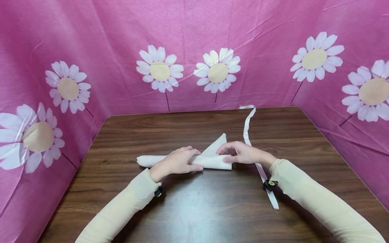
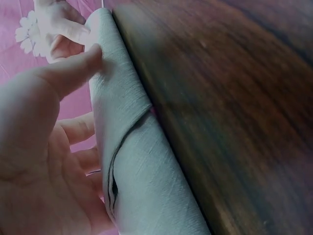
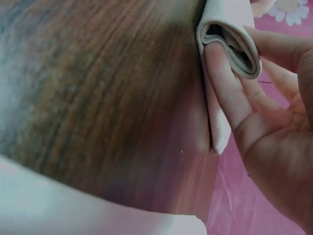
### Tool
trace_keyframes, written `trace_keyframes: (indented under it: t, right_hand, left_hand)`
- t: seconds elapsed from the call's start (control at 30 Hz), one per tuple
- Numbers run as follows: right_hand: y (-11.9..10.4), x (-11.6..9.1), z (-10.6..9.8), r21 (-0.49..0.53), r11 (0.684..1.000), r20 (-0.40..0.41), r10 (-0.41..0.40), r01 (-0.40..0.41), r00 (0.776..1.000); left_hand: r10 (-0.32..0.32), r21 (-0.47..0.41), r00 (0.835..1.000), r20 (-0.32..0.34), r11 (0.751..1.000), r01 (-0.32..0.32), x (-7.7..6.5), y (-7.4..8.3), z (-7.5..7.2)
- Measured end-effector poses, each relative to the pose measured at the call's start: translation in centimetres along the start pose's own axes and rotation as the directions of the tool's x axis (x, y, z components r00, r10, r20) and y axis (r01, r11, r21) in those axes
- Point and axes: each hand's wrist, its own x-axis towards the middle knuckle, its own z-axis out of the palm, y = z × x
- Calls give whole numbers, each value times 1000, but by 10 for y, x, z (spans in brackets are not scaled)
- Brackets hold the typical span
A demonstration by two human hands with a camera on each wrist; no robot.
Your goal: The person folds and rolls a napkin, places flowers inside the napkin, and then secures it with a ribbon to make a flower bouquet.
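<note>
An off-white cloth (image 1: 214,162), rolled into a tube, lies crosswise on the table. One pointed corner (image 1: 216,144) of it stays unrolled on the far side. My left hand (image 1: 177,161) holds the roll near its middle, thumb on the near side and fingers over the far side. At the right end, my right hand (image 1: 241,152) grips the roll. The right wrist view shows the hollow, layered end of the cloth (image 3: 230,46), with one finger at its opening. A slanting fold edge crosses the cloth (image 2: 146,166) in the left wrist view.
A narrow white ribbon (image 1: 247,126) runs from the far edge of the dark wooden table (image 1: 136,135) towards the near right, passing under my right wrist. A pink curtain with daisies (image 1: 188,30) hangs behind and at both sides.
</note>
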Motion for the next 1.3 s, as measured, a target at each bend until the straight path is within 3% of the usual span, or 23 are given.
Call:
trace_keyframes:
  t: [0.33, 0.47, 0.77, 0.93, 1.13, 1.2, 1.3]
  right_hand:
    - [4, 2, 0, 31, 999, 9, 19, -19, 1000]
    - [5, 3, 1, 100, 994, 37, 45, -48, 998]
    - [5, 4, 0, 116, 987, 45, 104, -109, 994]
    - [-2, 0, -1, -96, 995, -56, 22, -27, 998]
    - [-13, -9, 8, -356, 931, -89, -116, 77, 989]
    - [-13, -10, 11, -399, 913, -85, -127, 83, 988]
    - [-11, -10, 13, -403, 913, -96, -119, 71, 988]
  left_hand:
    - [23, 4, 1000, -11, 1000, -23, 1, 0, 0]
    - [25, 9, 1000, -5, 1000, -25, 3, -1, 1]
    - [34, 28, 999, 8, 999, -34, 4, -1, 2]
    - [36, 37, 999, 4, 999, -36, 4, 0, 3]
    - [27, 15, 999, -21, 1000, -27, 6, 1, 2]
    - [28, 4, 999, -24, 1000, -27, 6, 1, 1]
    - [31, 8, 999, -18, 999, -31, 6, 0, -1]
